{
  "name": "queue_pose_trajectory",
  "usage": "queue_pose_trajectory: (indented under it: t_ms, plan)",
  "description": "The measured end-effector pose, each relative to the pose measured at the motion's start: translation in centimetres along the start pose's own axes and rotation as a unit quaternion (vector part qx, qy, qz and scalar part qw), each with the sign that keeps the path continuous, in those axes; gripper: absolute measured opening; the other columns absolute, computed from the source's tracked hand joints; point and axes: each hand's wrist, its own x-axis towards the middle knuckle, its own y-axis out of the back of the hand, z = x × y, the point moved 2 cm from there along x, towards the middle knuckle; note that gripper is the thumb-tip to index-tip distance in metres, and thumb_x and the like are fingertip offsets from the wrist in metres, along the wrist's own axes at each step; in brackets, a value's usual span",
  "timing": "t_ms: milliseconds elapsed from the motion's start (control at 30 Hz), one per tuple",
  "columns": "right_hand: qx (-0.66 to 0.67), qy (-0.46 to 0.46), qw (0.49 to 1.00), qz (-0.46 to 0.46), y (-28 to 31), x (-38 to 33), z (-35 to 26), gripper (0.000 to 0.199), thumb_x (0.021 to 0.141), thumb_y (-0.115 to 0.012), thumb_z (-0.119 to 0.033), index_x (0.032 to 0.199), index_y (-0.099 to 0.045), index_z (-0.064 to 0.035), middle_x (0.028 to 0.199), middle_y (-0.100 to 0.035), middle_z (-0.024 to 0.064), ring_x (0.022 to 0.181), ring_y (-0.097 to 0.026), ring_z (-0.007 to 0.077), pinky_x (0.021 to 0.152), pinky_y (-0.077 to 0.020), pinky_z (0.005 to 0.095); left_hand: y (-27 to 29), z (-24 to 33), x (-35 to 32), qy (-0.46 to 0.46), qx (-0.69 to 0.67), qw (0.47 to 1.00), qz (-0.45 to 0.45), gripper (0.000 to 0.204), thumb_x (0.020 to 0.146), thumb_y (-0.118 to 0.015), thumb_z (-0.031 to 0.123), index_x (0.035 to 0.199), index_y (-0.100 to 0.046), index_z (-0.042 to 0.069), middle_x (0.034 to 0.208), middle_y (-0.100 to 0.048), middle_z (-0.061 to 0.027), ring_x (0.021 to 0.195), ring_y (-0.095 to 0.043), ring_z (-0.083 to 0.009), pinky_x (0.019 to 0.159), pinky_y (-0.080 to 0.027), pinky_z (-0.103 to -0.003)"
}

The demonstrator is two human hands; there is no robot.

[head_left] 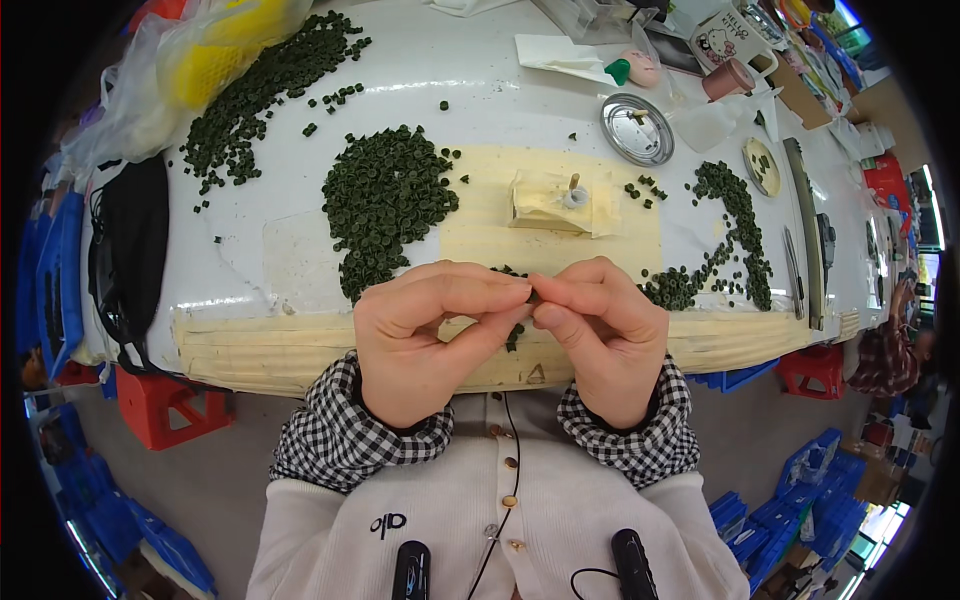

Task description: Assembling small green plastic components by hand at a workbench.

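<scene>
Above the table's near edge, my left hand (425, 330) and my right hand (610, 335) meet fingertip to fingertip. Both are pinched closed on a small dark green part (533, 296), mostly covered by the fingers. A few more green parts (513, 338) show just behind and below the fingertips. Beyond my left hand lies a large heap of small round dark green parts (385, 205). Farther off, in the middle, a block wrapped in cream tape (545, 208) carries a short upright peg (574, 183) set in a whitish ring.
More green parts lie in a far-left pile (260, 85) and a curved row (735, 220) on the right. A round metal dish (637, 130), a pale dish (762, 167), tweezers (793, 270) and a long metal bar (803, 230) are at right. A black bag (130, 250) lies left.
</scene>
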Motion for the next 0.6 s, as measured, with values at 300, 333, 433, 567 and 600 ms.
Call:
queue_pose_trajectory:
  t_ms: [300,333,433,567,600]
  plan:
    - [-0.095,0.059,0.994,0.011,-0.49,-0.23,-0.48,0.03,0.083,-0.066,0.005,0.113,-0.068,0.0002,0.093,-0.065,0.0099,0.078,-0.061,0.015,0.067,-0.0492,0.0234,0.17,-0.02,0.03,0.0,-0.011,1.0,0.024,0.024,0.079,-0.064,-0.016,0.099,-0.069,-0.003,0.101,-0.067,-0.015,0.092,-0.066,-0.0181,0.079,-0.054,-0.026]
    - [-0.098,0.063,0.993,0.011,-0.51,-0.22,-0.46,0.03,0.083,-0.066,0.005,0.113,-0.068,0.0003,0.093,-0.065,0.0101,0.077,-0.061,0.0152,0.066,-0.0491,0.0234,0.14,0.08,0.03,0.007,-0.011,1.0,0.02,0.025,0.079,-0.063,-0.017,0.099,-0.069,-0.003,0.102,-0.067,-0.0148,0.093,-0.066,-0.0185,0.081,-0.054,-0.027]
    - [-0.119,0.08,0.99,0.002,-0.43,-0.19,-0.73,0.03,0.082,-0.067,0.006,0.112,-0.068,0.0004,0.093,-0.065,0.0104,0.076,-0.061,0.0153,0.065,-0.0488,0.0232,0.4,-0.32,0.0,-0.006,-0.022,1.0,0.013,0.022,0.081,-0.065,-0.013,0.1,-0.068,-0.004,0.1,-0.068,-0.015,0.09,-0.067,-0.0172,0.08,-0.054,-0.026]
    - [-0.127,0.082,0.988,-0.014,-0.35,-0.06,-1.01,0.032,0.081,-0.068,0.006,0.112,-0.068,0.0003,0.093,-0.065,0.0105,0.076,-0.061,0.0154,0.064,-0.0484,0.023,-0.19,-0.02,-0.24,0.078,-0.149,0.984,0.063,0.02,0.083,-0.065,-0.012,0.102,-0.065,-0.007,0.101,-0.068,-0.0149,0.092,-0.067,-0.0175,0.084,-0.055,-0.028]
    - [-0.127,0.084,0.988,-0.019,-0.34,-0.02,-1.12,0.032,0.081,-0.068,0.006,0.112,-0.068,0.0002,0.094,-0.065,0.0104,0.076,-0.061,0.0155,0.064,-0.0484,0.0231,-0.08,-0.09,-0.27,0.074,-0.154,0.984,0.058,0.02,0.083,-0.065,-0.011,0.103,-0.064,-0.007,0.1,-0.068,-0.0149,0.092,-0.067,-0.0177,0.084,-0.055,-0.028]
